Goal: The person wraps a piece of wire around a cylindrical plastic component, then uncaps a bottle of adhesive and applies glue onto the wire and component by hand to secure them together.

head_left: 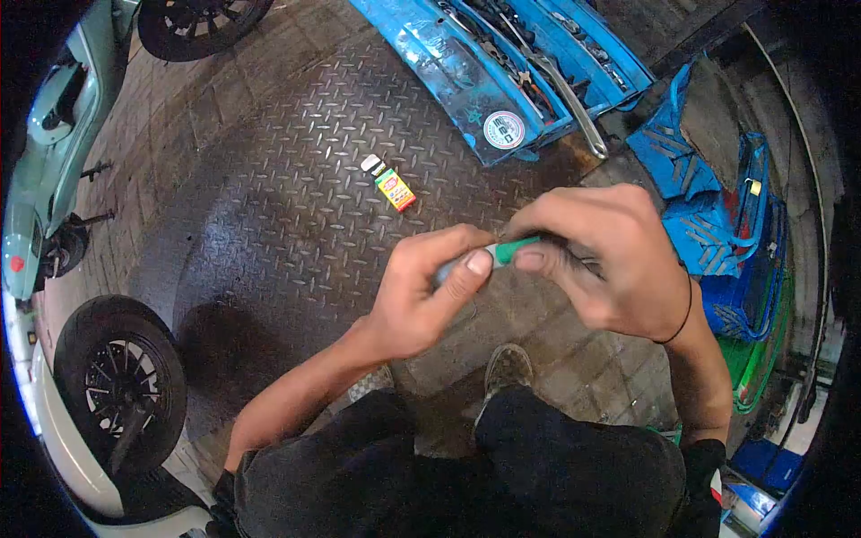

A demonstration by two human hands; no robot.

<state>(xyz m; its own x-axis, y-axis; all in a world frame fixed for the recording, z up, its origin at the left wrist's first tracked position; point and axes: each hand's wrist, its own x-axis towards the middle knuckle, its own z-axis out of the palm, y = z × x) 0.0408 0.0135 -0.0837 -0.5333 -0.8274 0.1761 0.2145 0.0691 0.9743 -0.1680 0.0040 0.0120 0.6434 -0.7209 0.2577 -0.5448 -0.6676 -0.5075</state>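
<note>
In front of my body, my left hand (417, 291) is closed around a small greyish tube (446, 272), its thumb pressed along the top. A green cap or end piece (513, 249) sits at the right end of the tube. My right hand (605, 255) pinches that green part between thumb and fingers; its fingertips are slightly blurred and partly hide it. Beyond my hands, a small yellow and red carton (395, 188) lies on the metal floor plate with its white end flap open.
A blue metal toolbox (430, 67) full of tools stands at the back, a long wrench (578, 117) resting on it. Blue patterned bags (677, 166) are at the right. A motorbike wheel (126, 390) stands at the left. Diamond-plate metal (296, 179) covers part of the paved floor.
</note>
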